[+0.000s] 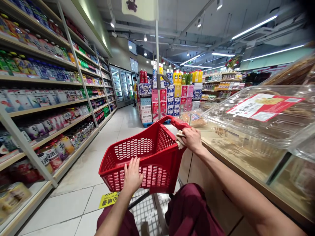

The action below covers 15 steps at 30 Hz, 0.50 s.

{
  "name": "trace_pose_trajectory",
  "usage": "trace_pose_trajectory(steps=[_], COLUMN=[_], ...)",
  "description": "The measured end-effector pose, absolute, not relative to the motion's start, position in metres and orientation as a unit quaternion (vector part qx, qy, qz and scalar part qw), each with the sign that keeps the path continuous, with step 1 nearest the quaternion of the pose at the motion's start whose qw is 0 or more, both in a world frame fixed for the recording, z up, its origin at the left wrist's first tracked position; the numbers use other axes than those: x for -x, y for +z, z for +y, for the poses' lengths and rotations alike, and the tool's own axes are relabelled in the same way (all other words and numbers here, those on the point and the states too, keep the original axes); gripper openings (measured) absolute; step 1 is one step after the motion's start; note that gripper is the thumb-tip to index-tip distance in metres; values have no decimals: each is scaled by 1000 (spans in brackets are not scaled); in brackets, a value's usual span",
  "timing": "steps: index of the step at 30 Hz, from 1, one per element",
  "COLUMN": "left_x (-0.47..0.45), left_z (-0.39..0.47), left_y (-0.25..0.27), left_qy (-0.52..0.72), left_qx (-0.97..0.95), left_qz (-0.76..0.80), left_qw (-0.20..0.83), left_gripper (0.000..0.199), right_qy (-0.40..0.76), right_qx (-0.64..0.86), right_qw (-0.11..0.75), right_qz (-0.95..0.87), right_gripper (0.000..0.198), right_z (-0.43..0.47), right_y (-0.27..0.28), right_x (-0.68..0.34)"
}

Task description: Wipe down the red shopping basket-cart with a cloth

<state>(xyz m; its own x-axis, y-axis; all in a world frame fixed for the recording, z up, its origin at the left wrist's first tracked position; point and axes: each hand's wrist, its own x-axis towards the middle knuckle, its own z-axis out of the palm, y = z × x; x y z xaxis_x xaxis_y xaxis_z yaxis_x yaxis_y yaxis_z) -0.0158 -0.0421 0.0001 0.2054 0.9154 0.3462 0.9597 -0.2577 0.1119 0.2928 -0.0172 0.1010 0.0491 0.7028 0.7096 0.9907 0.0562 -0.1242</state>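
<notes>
A red shopping cart stands on the tiled floor right in front of the person, its mesh basket pointing to the left and its handle at the upper right, just beside the worktop. The left hand is spread flat, fingers nearly straight, resting against the near side of the basket at the rim and gripping nothing. The right hand is curled closed over a pale, crumpled cloth, pressing it to the cart at the near end of the handle. Beneath the basket, a yellow floor sign shows partly, near the person's dark red trousers. On the worktop to the right sits a large clear plastic container with a red and white label. A slim metal pole rises beyond the cart, in front of stacked cartons topped with coloured bottles. Along the left run long shelves of drinks, leading to glass-doored coolers, where another person stands.
</notes>
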Motion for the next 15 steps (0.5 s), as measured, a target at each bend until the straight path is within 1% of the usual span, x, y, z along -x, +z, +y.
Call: trace_pose_trajectory(steps=[2,4,7,10,13,15], left_x=[16,16,15,16,19,19], left_z=[-43,-44,-44,-43,-43,-44], left_y=[1,1,0,0,0,0], left_qy=[-169,-169,-173,-175,-175,-177], left_qx=[774,771,770,770,776,779], left_qz=[-607,-611,-611,-609,-601,-596], left_qw=[56,55,63,73,75,77], left_gripper=[63,64,64,64,63,64], right_qy=[-274,-285,-262,-239,-235,-239], right_qx=[644,636,601,516,459,487], right_qw=[327,331,307,267,236,249], right_qz=[-634,-636,-690,-778,-823,-802], right_gripper=[14,19,23,28,33,33], right_z=[-14,-13,-16,-21,-25,-24], right_y=[96,85,68,58,57,62], right_x=[-299,-289,-256,-232,-247,-275])
